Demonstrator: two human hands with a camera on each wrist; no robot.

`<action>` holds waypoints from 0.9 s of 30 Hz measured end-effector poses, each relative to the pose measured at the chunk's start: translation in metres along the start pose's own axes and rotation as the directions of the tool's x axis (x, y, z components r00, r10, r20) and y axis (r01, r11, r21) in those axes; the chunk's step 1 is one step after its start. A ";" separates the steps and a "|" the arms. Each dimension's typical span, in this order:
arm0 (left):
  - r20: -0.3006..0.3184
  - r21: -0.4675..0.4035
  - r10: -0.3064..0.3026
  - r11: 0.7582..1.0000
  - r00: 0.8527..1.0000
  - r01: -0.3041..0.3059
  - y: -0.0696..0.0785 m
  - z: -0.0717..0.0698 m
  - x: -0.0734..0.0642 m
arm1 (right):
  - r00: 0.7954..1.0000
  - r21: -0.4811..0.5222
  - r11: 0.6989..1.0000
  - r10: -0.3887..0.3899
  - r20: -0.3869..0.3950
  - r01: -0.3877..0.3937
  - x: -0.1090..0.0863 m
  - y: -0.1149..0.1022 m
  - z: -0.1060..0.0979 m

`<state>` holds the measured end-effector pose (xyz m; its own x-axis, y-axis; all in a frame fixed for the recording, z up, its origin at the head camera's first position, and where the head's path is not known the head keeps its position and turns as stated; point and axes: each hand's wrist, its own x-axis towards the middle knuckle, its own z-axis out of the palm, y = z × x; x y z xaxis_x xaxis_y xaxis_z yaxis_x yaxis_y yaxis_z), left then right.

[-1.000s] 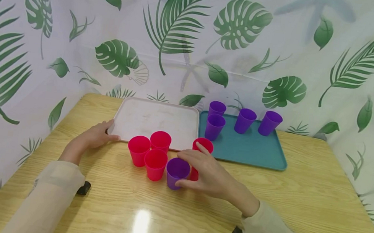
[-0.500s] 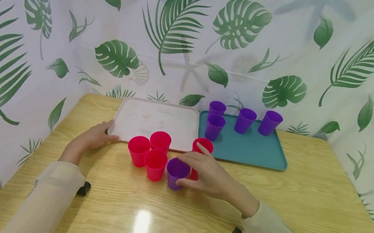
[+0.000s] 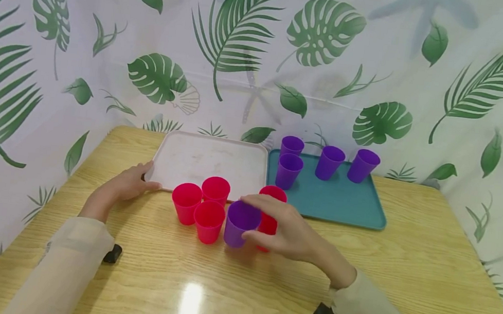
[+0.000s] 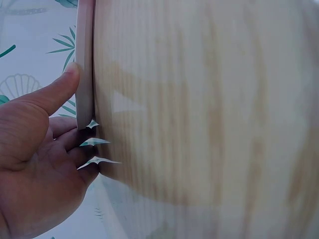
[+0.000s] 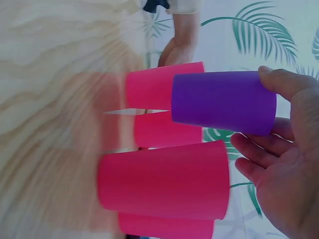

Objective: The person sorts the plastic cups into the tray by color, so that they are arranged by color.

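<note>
My right hand (image 3: 290,229) holds a purple cup (image 3: 236,230) by its rim, thumb on one side and fingers on the other. In the right wrist view this purple cup (image 5: 219,99) is upright relative to the table, its base raised off the surface. Red cups stand close on both sides: one (image 3: 209,222) to the left, another (image 3: 272,193) to the right, partly hidden by my hand. At the white tray's (image 3: 204,162) near left corner, my left hand (image 3: 127,182) grips the edge. The left wrist view has its thumb against the tray's rim (image 4: 85,64) and fingers around the corner.
A teal tray (image 3: 343,209) adjoins the white tray on the right and carries several purple cups, one (image 3: 288,171) near its left edge. More red cups (image 3: 186,204) stand in front of the white tray. A leaf-patterned cloth (image 3: 242,73) hangs behind the table.
My right hand has lifted the purple cup off the table and moved it slightly up and away from me. The left hand, trays and other cups have stayed put.
</note>
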<state>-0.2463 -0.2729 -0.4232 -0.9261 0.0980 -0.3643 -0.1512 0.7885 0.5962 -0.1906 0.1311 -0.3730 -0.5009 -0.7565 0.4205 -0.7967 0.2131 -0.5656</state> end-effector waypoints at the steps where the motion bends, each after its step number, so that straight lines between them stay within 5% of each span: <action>1: 0.001 -0.001 0.001 1.000 1.000 -0.001 0.000 0.000 0.000 | 1.000 0.011 1.000 -0.016 -0.009 0.016 0.002 -0.001 -0.001; 21: -0.005 0.002 0.025 1.000 1.000 -0.025 -0.001 -0.001 0.000 | 0.990 0.119 0.993 0.014 -0.141 0.003 0.029 -0.016 -0.034; 27: -0.002 0.007 0.018 1.000 1.000 -0.018 0.000 -0.002 0.001 | 0.979 0.068 0.997 0.044 -0.201 -0.031 0.031 -0.012 -0.048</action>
<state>-0.2474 -0.2741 -0.4222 -0.9292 0.1108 -0.3525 -0.1325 0.7906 0.5978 -0.2124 0.1348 -0.3195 -0.5932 -0.6068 0.5290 -0.7558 0.1935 -0.6256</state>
